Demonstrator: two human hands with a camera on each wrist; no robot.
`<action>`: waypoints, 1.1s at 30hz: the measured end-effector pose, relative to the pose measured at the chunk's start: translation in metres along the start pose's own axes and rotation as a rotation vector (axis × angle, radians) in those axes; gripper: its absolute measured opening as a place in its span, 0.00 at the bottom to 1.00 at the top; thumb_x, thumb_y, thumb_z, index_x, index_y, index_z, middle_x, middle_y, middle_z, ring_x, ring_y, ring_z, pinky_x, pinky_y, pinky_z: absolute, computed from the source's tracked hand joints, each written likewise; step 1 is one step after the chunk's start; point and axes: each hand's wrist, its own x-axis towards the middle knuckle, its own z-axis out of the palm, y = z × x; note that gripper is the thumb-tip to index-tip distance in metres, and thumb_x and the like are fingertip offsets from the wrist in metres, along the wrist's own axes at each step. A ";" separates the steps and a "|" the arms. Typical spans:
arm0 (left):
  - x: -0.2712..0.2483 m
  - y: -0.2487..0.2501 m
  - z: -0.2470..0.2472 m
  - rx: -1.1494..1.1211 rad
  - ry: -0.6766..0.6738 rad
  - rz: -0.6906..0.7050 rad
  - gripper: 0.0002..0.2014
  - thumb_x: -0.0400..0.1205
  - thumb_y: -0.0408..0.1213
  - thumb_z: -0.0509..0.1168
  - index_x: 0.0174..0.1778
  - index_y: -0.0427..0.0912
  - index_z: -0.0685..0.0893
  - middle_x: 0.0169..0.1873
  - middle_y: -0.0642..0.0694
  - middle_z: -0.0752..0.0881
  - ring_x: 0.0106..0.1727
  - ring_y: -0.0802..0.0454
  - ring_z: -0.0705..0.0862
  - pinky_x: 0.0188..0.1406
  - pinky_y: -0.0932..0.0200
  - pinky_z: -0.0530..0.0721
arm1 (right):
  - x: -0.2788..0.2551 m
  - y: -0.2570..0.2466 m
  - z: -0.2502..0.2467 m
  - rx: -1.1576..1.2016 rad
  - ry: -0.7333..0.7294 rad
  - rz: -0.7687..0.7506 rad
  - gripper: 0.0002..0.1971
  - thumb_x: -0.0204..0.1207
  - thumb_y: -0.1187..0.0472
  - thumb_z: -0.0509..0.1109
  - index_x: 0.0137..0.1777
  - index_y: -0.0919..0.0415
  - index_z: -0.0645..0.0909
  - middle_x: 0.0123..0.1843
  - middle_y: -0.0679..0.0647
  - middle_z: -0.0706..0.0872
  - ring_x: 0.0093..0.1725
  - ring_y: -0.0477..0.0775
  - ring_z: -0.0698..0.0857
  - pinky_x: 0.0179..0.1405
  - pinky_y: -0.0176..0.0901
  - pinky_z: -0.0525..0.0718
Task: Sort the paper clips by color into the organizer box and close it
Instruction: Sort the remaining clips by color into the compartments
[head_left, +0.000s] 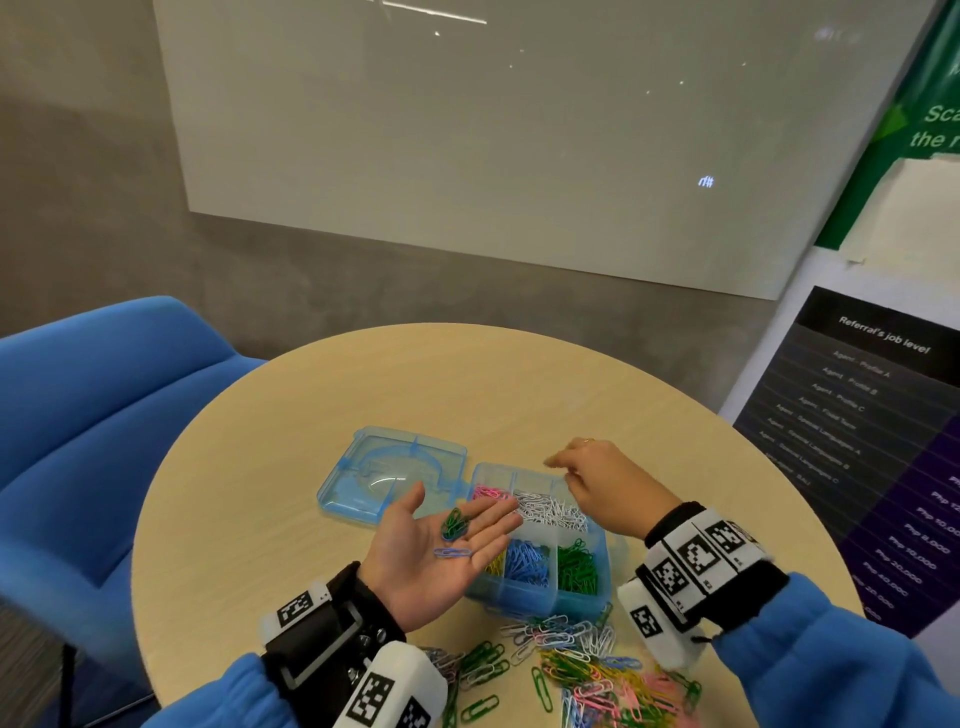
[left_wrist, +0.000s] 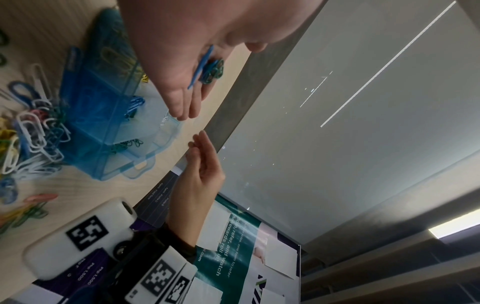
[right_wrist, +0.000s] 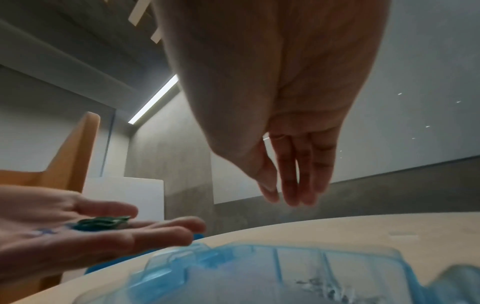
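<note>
A blue translucent organizer box (head_left: 582, 600) stands on the round table, lid (head_left: 395, 473) swung open to the left. Its compartments hold pink, white, yellow, blue and green clips. My left hand (head_left: 447, 545) lies flat, palm up, over the box's left side. On the palm rest a bunch of green clips (head_left: 455, 522) (left_wrist: 214, 71) (right_wrist: 102, 223) and one blue clip (head_left: 452, 552). My right hand (head_left: 587, 475) hovers over the back of the box with straight, relaxed fingers (right_wrist: 293, 181) and holds nothing. A mixed pile of loose clips (head_left: 587, 670) lies in front of the box.
The wooden table edge (head_left: 171, 519) curves close on the left, with a blue armchair (head_left: 93, 431) beyond it. A banner stand (head_left: 872, 415) rises at the right. A whiteboard hangs on the wall behind.
</note>
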 end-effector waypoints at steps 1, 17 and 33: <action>0.000 -0.002 0.001 0.006 -0.005 0.000 0.42 0.86 0.63 0.45 0.74 0.22 0.68 0.69 0.25 0.77 0.75 0.31 0.72 0.80 0.44 0.64 | -0.003 -0.006 0.001 0.028 0.016 -0.065 0.17 0.84 0.64 0.60 0.70 0.57 0.81 0.66 0.54 0.82 0.67 0.52 0.79 0.70 0.45 0.74; -0.004 -0.011 0.005 -0.112 -0.092 -0.096 0.39 0.84 0.62 0.50 0.82 0.36 0.57 0.69 0.46 0.66 0.78 0.60 0.59 0.80 0.62 0.58 | -0.010 -0.056 0.016 0.372 -0.034 -0.464 0.03 0.77 0.63 0.72 0.48 0.61 0.86 0.44 0.55 0.84 0.42 0.45 0.79 0.43 0.29 0.74; 0.001 -0.006 0.001 -0.005 -0.034 0.080 0.33 0.89 0.53 0.47 0.73 0.25 0.72 0.65 0.30 0.83 0.70 0.35 0.80 0.56 0.35 0.81 | -0.024 -0.023 -0.002 0.440 0.096 -0.047 0.04 0.80 0.60 0.69 0.43 0.55 0.81 0.35 0.44 0.81 0.33 0.40 0.77 0.35 0.28 0.74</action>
